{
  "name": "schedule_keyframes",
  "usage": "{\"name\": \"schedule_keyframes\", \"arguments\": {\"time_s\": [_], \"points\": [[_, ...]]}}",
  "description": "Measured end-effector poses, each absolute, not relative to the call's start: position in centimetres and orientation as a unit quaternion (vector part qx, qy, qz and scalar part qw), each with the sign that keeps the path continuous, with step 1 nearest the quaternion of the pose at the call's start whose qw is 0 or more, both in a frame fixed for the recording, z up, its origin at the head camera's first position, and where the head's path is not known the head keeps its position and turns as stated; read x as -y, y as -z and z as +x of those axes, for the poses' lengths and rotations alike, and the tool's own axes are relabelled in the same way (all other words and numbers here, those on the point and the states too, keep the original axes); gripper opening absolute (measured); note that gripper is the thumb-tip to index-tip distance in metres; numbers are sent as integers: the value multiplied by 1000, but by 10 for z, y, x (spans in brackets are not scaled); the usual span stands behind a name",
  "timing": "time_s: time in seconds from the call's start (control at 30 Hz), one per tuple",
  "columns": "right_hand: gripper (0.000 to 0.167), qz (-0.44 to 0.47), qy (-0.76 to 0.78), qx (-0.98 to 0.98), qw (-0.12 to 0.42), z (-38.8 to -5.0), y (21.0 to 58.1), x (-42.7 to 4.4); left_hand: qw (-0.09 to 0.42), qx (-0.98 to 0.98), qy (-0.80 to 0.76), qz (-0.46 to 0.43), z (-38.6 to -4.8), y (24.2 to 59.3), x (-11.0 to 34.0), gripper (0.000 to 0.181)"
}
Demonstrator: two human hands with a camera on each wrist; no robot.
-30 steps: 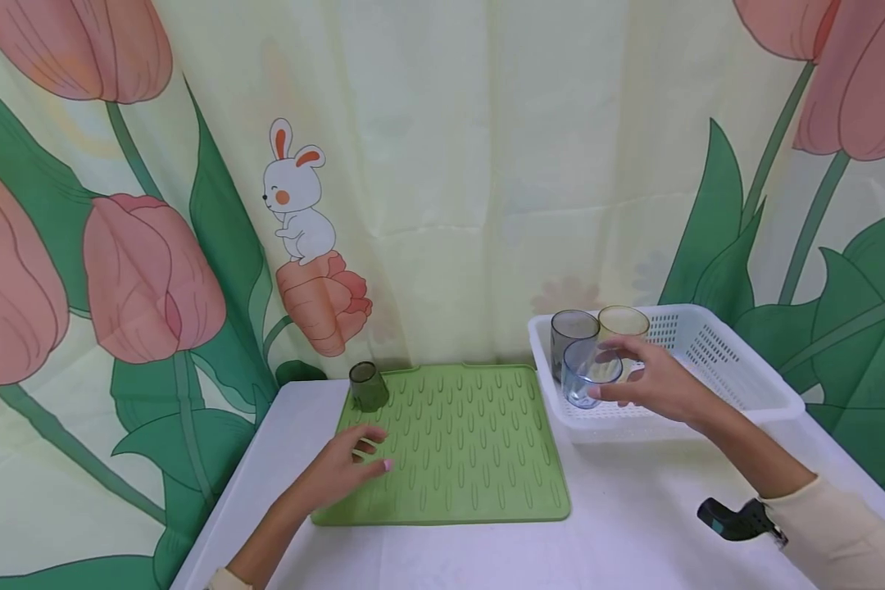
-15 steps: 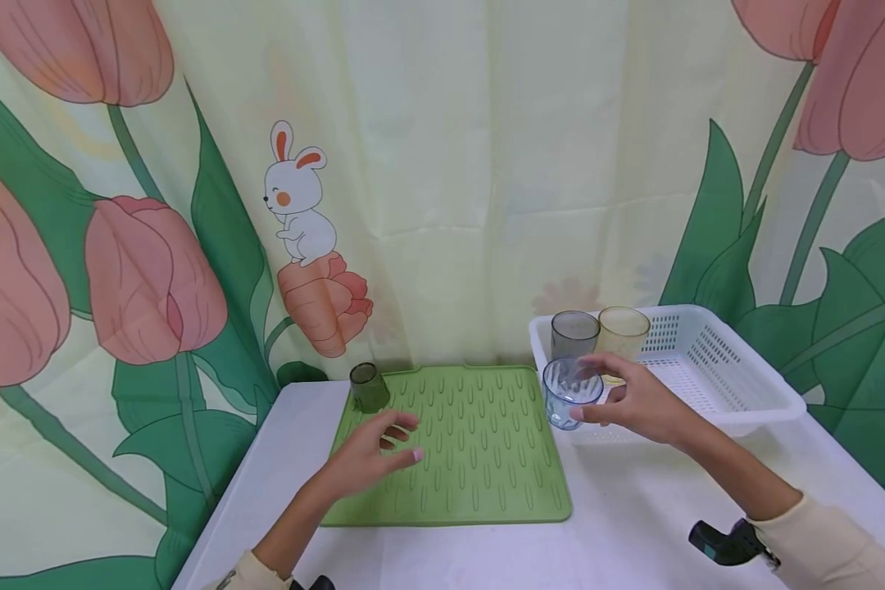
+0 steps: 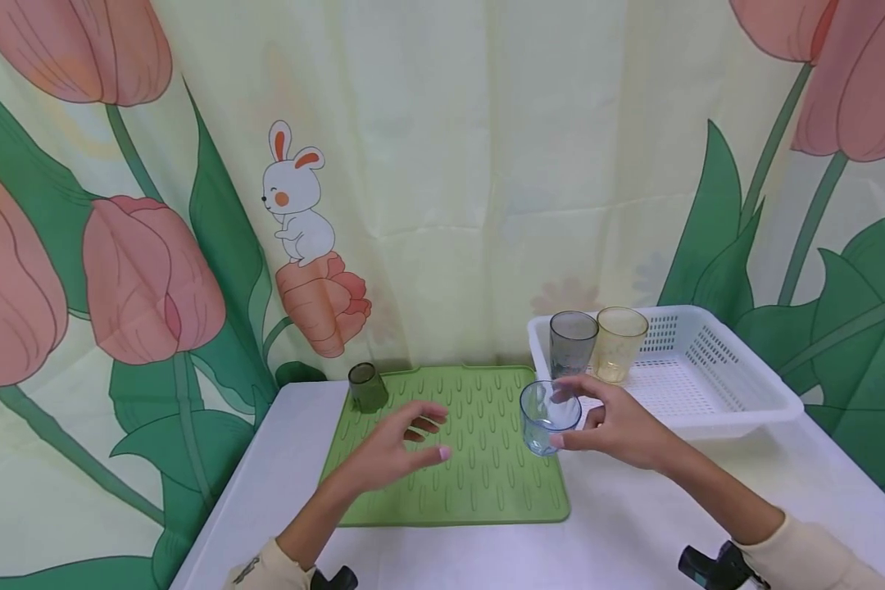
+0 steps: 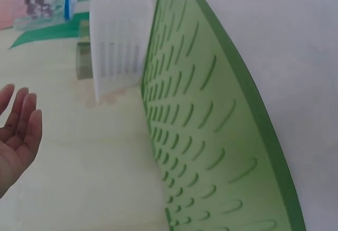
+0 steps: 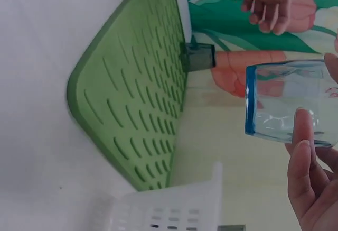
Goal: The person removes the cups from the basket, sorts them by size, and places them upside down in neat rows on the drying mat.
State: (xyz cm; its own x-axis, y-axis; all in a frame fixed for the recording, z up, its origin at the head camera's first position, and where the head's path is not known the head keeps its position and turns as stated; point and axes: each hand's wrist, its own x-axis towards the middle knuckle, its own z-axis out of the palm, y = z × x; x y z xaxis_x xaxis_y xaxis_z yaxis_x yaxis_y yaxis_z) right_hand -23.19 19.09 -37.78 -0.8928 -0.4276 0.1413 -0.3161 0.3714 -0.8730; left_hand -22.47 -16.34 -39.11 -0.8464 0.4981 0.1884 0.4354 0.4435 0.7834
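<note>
My right hand (image 3: 608, 422) grips a clear blue glass (image 3: 540, 418) between thumb and fingers, its mouth facing up. The glass is held in the air at the right edge of the green drying mat (image 3: 472, 483). In the right wrist view the blue glass (image 5: 285, 101) shows its thick blue base, well apart from the mat. Over the mat's left half, my left hand (image 3: 394, 451) hovers with fingers relaxed, holding nothing. A dark grey glass (image 3: 368, 388) stands on the mat's far left corner.
A white perforated basket (image 3: 752, 410) sits right of the mat. Inside at its left end stand a grey glass (image 3: 571, 344) and a yellow glass (image 3: 621, 342). A printed curtain (image 3: 442, 180) hangs behind the white table (image 3: 619, 524).
My right hand has lifted the blue glass out of the basket and carried it left and nearer. My left hand has moved right across the mat.
</note>
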Motion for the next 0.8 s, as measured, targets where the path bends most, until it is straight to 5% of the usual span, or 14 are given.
{"name": "schedule_keyframes", "arguments": {"time_s": [0.8], "points": [[73,-275,543,-788,96,-211,396,-152,84,-829,-447,325,-212,384,114,74]]}}
